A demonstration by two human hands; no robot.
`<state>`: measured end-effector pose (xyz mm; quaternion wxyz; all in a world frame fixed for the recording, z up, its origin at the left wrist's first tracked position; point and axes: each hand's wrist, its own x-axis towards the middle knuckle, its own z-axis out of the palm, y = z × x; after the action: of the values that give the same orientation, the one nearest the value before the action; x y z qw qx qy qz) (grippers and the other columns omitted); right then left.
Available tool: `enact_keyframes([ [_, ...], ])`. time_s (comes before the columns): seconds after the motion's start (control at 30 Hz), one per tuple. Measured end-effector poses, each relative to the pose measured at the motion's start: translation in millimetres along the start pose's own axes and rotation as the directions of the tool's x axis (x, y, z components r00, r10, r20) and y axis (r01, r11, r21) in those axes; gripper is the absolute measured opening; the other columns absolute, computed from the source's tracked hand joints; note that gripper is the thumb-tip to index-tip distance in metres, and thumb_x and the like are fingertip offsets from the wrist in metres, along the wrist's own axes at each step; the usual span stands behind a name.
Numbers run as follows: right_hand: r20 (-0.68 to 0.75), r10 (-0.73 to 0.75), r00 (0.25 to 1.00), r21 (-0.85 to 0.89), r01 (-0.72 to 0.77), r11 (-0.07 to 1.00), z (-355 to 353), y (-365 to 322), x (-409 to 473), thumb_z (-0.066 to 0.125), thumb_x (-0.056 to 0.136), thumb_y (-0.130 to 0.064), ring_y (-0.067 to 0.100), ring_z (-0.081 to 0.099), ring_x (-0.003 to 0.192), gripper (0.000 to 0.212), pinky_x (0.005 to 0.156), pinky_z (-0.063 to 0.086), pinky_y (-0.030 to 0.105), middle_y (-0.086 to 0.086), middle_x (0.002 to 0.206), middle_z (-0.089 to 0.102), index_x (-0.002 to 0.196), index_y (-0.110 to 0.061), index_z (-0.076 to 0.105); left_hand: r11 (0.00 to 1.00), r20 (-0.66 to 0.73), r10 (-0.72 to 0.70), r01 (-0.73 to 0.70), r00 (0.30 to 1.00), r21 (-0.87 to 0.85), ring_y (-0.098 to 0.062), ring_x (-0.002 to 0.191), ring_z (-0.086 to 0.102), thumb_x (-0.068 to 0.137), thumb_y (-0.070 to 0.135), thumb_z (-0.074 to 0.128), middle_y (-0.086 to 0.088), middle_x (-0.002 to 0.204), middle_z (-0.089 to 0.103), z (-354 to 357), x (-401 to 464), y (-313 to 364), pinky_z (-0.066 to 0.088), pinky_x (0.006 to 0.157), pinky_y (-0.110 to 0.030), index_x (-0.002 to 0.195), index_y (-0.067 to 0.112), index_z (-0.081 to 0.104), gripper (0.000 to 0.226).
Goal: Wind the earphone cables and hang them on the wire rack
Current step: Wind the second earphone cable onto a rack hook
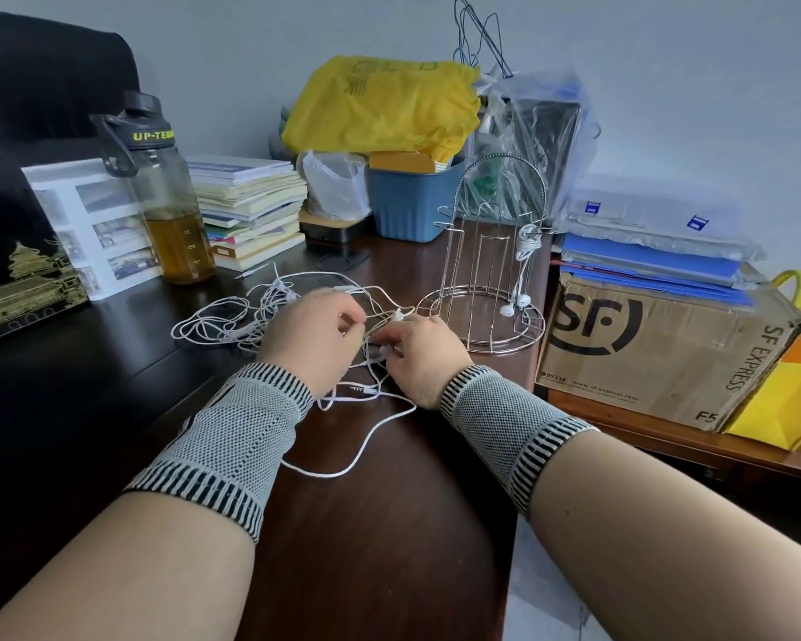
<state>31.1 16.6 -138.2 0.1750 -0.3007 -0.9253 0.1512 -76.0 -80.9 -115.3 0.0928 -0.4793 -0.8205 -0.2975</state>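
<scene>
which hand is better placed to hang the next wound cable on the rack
Right. The right hand lies just beside the wire rack, while the left hand sits farther off, toward the loose cable tangle.
</scene>
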Motion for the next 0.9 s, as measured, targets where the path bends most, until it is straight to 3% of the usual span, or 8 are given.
enact_keyframes([
  [0.1,0.005,0.033,0.999,0.014,-0.033,0.999,-2.8,-1.2,-2.6,0.052,0.090,-0.021,0.024,0.049,0.116,0.028,0.098,0.039,0.029,0.004,0.121,0.059,0.113,-0.026,0.067,0.999,0.215,-0.014,0.002,0.977,0.052,-0.016,0.094,0.063,0.087,0.032,0.065,0.010,0.105,0.070,7.2,-2.6,-2.8,0.052,0.088,-0.033,0.095,0.034,0.073,0.012],
  [0.17,-0.017,0.068,0.998,0.072,-0.067,0.995,-7.0,-0.9,-3.8,0.053,0.090,-0.020,0.021,0.056,0.110,0.024,0.092,0.043,0.027,0.002,0.116,0.063,0.109,-0.024,0.069,0.994,0.248,-0.047,0.022,0.968,0.104,-0.016,0.101,0.061,0.086,0.036,0.066,0.010,0.112,0.066,8.0,-3.5,-6.3,0.049,0.091,-0.030,0.102,0.037,0.072,0.017],
  [0.37,-0.047,0.125,0.991,0.266,-0.108,0.958,-12.6,0.1,-7.0,0.053,0.090,-0.012,0.011,0.062,0.094,0.022,0.081,0.040,0.015,-0.004,0.098,0.071,0.101,-0.020,0.070,0.986,0.216,-0.068,0.034,0.974,0.161,-0.020,0.109,0.058,0.090,0.033,0.063,0.006,0.115,0.061,5.5,-2.8,-7.2,0.045,0.094,-0.032,0.109,0.034,0.070,0.021],
  [0.5,-0.112,0.171,0.979,0.344,-0.123,0.931,-9.5,3.3,-4.5,0.054,0.090,-0.013,0.011,0.062,0.087,0.018,0.085,0.045,0.018,-0.006,0.093,0.070,0.095,-0.022,0.069,0.978,0.214,-0.104,0.061,0.971,0.201,-0.024,0.098,0.062,0.093,0.027,0.056,0.002,0.105,0.069,4.9,-3.7,-6.7,0.051,0.089,-0.036,0.095,0.027,0.076,0.019],
  [0.6,-0.190,0.293,0.937,0.502,-0.164,0.849,-8.3,11.1,-0.8,0.055,0.088,-0.010,0.016,0.065,0.084,0.018,0.084,0.051,0.026,-0.007,0.084,0.067,0.080,-0.025,0.061,0.959,0.199,-0.157,0.102,0.967,0.264,-0.025,0.084,0.062,0.094,0.018,0.049,-0.003,0.092,0.069,4.0,-2.5,-7.8,0.054,0.079,-0.036,0.085,0.017,0.071,0.024],
  [0.7,-0.186,0.376,0.908,0.643,-0.178,0.745,-9.3,13.7,0.2,0.057,0.082,-0.012,0.022,0.064,0.074,0.019,0.079,0.056,0.038,-0.004,0.073,0.064,0.068,-0.024,0.058,0.925,0.197,-0.213,0.133,0.957,0.355,-0.026,0.081,0.057,0.095,0.014,0.044,-0.008,0.091,0.064,4.9,0.7,-9.2,0.049,0.071,-0.034,0.089,0.012,0.066,0.023],
  [0.9,-0.158,0.403,0.901,0.806,-0.118,0.580,-9.2,14.6,1.4,0.049,0.059,-0.020,0.016,0.045,0.055,0.016,0.058,0.040,0.032,-0.006,0.048,0.052,0.045,-0.022,0.054,0.888,0.137,-0.316,0.242,0.939,0.390,-0.026,0.076,0.053,0.094,0.016,0.048,-0.004,0.073,0.051,5.0,4.8,-16.7,0.044,0.065,-0.033,0.087,0.012,0.060,0.015],
])
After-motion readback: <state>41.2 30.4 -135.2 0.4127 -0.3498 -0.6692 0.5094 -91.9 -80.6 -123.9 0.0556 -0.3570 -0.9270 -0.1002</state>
